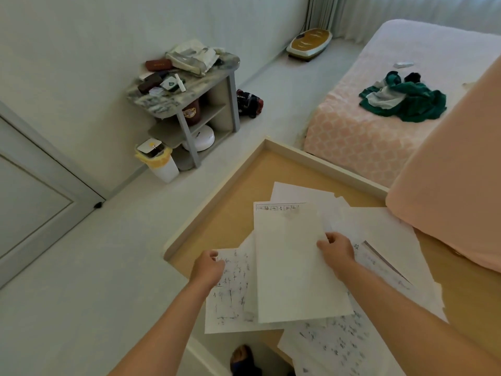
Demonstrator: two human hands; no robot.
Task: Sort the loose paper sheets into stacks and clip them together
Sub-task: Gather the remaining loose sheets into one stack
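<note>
Several loose paper sheets lie spread over a tan desk (238, 202) with a pale raised rim. My left hand (207, 268) grips the left edge of a handwritten sheet (230, 297). My right hand (336, 249) pinches the right edge of a blank white sheet (292, 267) held over the others. Behind it a printed sheet (279, 208) shows a header strip. More sheets (385, 240) lie to the right, and another handwritten sheet (333, 346) lies at the near edge. No clip is visible.
A pink cushion (450, 169) rests on the desk's right side. A bed (379, 109) with green clothes (404, 97) stands beyond. A cluttered side table (184, 85), a small bin (160, 161) and a door (35, 191) line the left wall. A foot (242, 358) shows below.
</note>
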